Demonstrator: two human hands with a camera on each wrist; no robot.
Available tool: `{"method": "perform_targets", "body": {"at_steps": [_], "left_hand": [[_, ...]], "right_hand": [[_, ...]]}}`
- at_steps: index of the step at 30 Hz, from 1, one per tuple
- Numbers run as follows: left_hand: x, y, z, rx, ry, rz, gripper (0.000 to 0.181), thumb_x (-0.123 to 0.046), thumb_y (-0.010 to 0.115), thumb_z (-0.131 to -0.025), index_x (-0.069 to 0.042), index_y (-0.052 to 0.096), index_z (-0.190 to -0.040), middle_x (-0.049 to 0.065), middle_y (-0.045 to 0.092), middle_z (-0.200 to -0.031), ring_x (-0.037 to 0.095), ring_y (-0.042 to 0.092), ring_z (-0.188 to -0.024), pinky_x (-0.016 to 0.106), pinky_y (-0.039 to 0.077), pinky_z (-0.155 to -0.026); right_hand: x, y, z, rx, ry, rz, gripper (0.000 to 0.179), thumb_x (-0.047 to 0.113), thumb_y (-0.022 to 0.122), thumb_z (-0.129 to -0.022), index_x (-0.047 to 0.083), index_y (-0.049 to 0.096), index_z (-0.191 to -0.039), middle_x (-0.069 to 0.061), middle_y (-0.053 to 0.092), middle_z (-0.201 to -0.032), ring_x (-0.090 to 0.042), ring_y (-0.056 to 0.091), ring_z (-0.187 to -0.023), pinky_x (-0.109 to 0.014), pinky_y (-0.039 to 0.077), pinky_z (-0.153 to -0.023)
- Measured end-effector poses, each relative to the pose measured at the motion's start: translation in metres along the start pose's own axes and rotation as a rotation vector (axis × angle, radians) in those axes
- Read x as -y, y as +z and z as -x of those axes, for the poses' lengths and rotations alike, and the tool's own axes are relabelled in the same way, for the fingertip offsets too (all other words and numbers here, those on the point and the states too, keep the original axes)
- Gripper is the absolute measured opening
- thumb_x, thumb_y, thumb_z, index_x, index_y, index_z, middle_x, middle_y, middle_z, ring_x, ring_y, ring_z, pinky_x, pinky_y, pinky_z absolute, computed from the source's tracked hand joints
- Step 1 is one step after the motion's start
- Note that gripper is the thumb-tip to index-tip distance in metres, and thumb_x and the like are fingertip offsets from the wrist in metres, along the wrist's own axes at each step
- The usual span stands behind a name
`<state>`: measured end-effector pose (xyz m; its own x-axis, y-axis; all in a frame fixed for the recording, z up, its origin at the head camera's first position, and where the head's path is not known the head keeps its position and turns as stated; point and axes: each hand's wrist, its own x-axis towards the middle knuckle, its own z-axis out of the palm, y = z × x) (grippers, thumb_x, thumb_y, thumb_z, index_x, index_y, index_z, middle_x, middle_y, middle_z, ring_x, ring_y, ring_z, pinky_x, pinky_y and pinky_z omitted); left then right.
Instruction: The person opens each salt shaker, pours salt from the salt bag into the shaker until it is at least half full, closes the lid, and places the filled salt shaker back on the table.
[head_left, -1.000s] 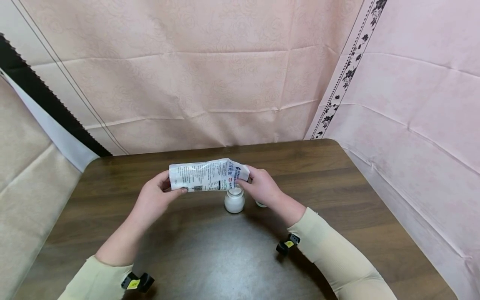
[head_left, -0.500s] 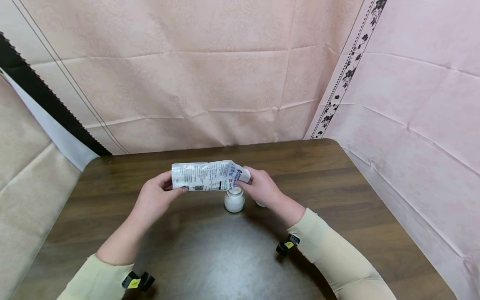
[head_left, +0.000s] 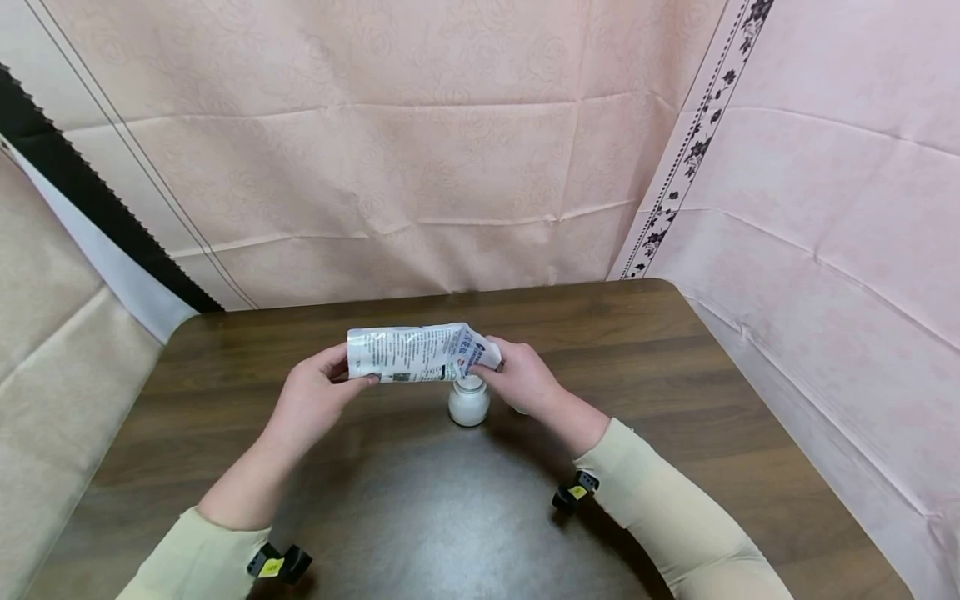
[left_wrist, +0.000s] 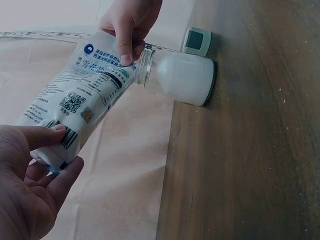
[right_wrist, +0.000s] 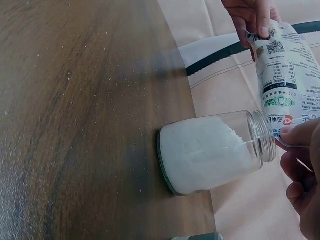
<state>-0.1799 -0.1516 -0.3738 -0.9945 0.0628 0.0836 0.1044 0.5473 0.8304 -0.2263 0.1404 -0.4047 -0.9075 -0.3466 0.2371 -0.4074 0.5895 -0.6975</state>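
Observation:
My left hand grips the bottom end of a white printed salt bag, thumb on its near face. At the bag's other end my right hand pinches the corner, right at the jar's mouth. The bag lies nearly level over an upright glass jar. White salt fills much of the jar, heaped higher on one side, as the right wrist view shows. The bag's opening is hidden behind its film and my right fingers.
A pale lid with a dark panel lies on the table beside the jar, mostly hidden by my right hand in the head view. White grains are scattered over the brown wooden table. Pink cloth hangs behind.
The left end of the bag has shifted slightly right with my left hand, and the bag creases more near my right hand. My right hand and the jar have hardly moved.

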Motion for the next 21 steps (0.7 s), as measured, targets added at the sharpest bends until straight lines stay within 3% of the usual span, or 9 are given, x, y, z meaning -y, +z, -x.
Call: {"method": "perform_targets", "body": {"at_steps": [11,21], "left_hand": [[-0.0004,-0.0024,-0.0003,0.012,0.014,0.006,0.046,-0.019,0.077,-0.088,-0.011,0.063,-0.131,0.007,0.069,-0.118,0.023,0.066,-0.103,0.036,0.055,-0.081],[-0.0015,-0.0006,-0.0022,0.008,0.028,0.014,0.044,-0.017,0.077,-0.088,-0.012,0.063,-0.130,0.006,0.070,-0.116,0.022,0.066,-0.103,0.036,0.055,-0.080]], "right_hand": [[-0.0035,-0.0038,-0.0009,-0.018,-0.012,-0.041,0.019,0.014,0.074,-0.091,0.010,0.070,-0.108,-0.004,0.074,-0.105,-0.013,0.069,-0.093,-0.037,0.056,-0.078],[-0.0036,-0.0051,-0.0020,-0.047,-0.026,-0.036,0.016,0.012,0.074,-0.090,0.009,0.070,-0.105,-0.004,0.074,-0.101,-0.013,0.066,-0.084,-0.034,0.053,-0.068]]}}
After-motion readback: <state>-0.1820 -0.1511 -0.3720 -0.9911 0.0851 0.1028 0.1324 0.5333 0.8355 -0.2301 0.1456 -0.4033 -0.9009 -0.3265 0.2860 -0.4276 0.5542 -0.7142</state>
